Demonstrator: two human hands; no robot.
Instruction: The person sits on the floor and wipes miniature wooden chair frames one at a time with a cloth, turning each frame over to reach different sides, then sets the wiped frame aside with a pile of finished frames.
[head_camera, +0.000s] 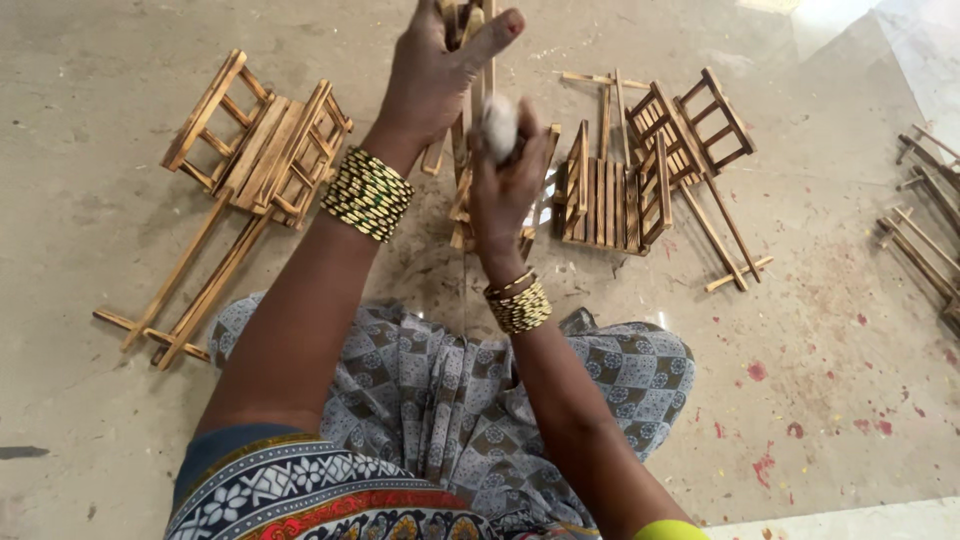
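**Both hands on the slatted wooden frame**

My left hand (432, 75) is wrapped around the upright, light brown slatted wooden frame (462, 190) near its top, thumb stretched out to the right across the slats. My right hand (505, 180) sits just below and to the right of the left one, fingers closed around a small whitish wad (498, 127) that is pressed against the frame. The frame stands on the floor directly ahead of my knees, its lower end showing beneath my right hand.

Left of my left wrist lies a small cart-like wooden piece with long handles (235, 185), flat on the grey stone floor (90, 230). Right of my right hand rests a similar wooden slatted piece with side rails (645, 170), near the frame but not touching it. Far off to the right, well apart from both hands, a few loose wooden sticks (925, 225) lie at the edge of view. Striped yellow and dark bangles (368, 194) ring my left wrist.
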